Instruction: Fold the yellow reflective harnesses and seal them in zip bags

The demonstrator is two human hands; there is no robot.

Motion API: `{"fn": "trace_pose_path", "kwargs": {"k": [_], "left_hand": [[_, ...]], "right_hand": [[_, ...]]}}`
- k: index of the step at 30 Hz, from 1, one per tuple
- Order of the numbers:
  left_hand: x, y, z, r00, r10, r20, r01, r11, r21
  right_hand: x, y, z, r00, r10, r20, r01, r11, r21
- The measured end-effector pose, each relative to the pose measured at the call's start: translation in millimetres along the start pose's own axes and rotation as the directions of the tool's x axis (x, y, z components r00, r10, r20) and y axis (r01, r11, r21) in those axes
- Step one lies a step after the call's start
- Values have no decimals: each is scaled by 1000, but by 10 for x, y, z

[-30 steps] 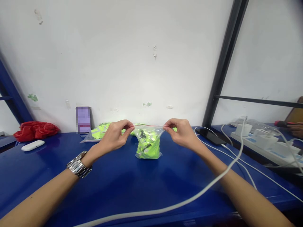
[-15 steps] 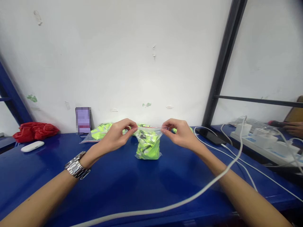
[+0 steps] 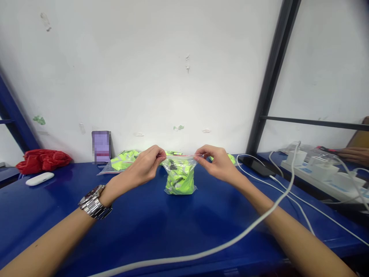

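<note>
The left hand and right hand are each pinching one end of the top edge of the clear bag, thumb against fingers, so both grips are closing on the plastic. The bag is standing upright on the blue surface, midway between the forearms, with neon cloth bulging in its lower part. A red strip is running along the mouth between the fingertips; whether it is sealing all the way, I cannot tell.

The thin plastic is offering the fingertips little to hold, so an end could be slipping free if the pull became uneven. Cloth pressing up toward the mouth could be catching in the strip and leaving a gap, and trapped air could be forcing it apart. Too hard a sideways pull could be stretching or splitting the film. A white cable is crossing in front of the right forearm; a sweeping arm could be snagging it and tugging the charger it appears to be feeding from.
</note>
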State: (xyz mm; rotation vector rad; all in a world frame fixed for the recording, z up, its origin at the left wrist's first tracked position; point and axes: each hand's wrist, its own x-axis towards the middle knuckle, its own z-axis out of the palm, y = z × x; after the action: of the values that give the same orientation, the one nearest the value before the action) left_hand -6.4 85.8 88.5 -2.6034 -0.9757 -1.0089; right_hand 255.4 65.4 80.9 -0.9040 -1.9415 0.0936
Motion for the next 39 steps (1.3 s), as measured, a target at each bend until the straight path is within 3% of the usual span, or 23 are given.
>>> {"fn": "trace_pose_path", "kwargs": {"k": [10, 27, 39], "left_hand": [[-6, 35, -77, 997, 17, 76, -14, 999, -30], [-2, 33, -96, 997, -17, 71, 21, 998, -60], [-25, -18, -56, 988, 151, 5, -151, 989, 0]], "right_hand": [[-3, 21, -2, 999, 29, 31, -31, 998, 61], [-3, 36, 9, 999, 29, 43, -32, 998, 59], [-1, 26, 6, 999, 26, 40, -27, 999, 29]]}}
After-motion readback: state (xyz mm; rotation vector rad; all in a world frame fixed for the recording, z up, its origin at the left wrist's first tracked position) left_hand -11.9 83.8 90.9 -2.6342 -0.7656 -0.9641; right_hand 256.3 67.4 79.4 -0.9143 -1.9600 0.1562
